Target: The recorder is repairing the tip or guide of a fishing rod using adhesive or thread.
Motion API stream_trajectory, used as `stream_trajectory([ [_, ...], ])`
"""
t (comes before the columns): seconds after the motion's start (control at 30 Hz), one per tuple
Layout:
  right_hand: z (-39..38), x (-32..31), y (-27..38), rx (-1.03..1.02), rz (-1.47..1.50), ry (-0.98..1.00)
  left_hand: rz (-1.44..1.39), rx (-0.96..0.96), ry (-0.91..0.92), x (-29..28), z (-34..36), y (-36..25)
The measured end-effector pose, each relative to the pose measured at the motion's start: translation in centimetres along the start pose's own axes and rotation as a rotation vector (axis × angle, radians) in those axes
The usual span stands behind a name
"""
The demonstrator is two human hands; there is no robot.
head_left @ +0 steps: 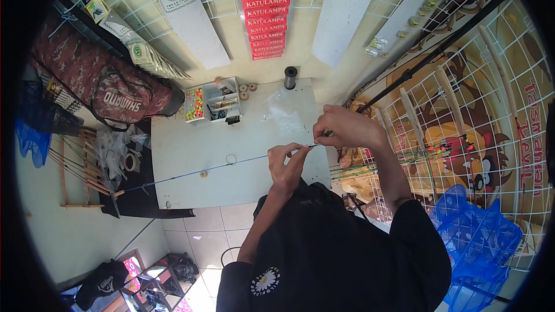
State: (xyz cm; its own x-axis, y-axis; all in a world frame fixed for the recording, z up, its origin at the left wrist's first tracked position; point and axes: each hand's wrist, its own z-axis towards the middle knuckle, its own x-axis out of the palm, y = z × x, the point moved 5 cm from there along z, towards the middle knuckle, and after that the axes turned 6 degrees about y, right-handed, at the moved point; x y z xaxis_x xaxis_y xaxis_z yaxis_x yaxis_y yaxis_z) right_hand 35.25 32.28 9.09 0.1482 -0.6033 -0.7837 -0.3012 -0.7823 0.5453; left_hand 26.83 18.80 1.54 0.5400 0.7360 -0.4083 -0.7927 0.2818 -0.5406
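Note:
A thin blue rod [250,160] runs slantwise over the white table [254,190], from beyond its left edge to my hands. Near its dark right end, my left hand [284,167] is closed in a pinch around it. Just to the right and slightly higher, my right hand [350,129] is also closed, its thumb and fingertips pinching the dark end; the finer detail there is too small to make out. The two hands' fingertips nearly meet above the table's right side. A small thin ring [230,159] and a tan disc [203,174] lie close to the rod.
At the table's back stand a white compartment tray [198,119] with bright beads, tan spools [244,96] and a dark spool [291,76]; clear plastic [286,115] lies nearby. A camouflage bag [124,92] is left. Wire racks [462,69], thin floats [399,160] and blue netting [474,225] crowd the right.

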Motion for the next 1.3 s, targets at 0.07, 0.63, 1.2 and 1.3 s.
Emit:
stream_trajectory([
  [0.07, -0.1, -0.8, 0.4, 0.010, -0.030, -0.081, 0.008, 0.005, 0.016, 0.0, 0.1, 0.0],
  [0.63, -0.9, -0.3, -0.9, 0.020, 0.139, -0.278, 0.023, -0.015, 0.053, 0.2, 0.0, 0.3],
  [1.2, -0.4, 0.7, 0.4, 0.182, 0.332, -0.096, -0.189, -0.323, 0.154, 0.8, 0.8, 0.9],
  [1.3, -0.4, 1.0, 0.0, 0.138, 0.360, -0.177, -0.306, -0.439, 0.242, 1.1, 0.6, 1.5],
])
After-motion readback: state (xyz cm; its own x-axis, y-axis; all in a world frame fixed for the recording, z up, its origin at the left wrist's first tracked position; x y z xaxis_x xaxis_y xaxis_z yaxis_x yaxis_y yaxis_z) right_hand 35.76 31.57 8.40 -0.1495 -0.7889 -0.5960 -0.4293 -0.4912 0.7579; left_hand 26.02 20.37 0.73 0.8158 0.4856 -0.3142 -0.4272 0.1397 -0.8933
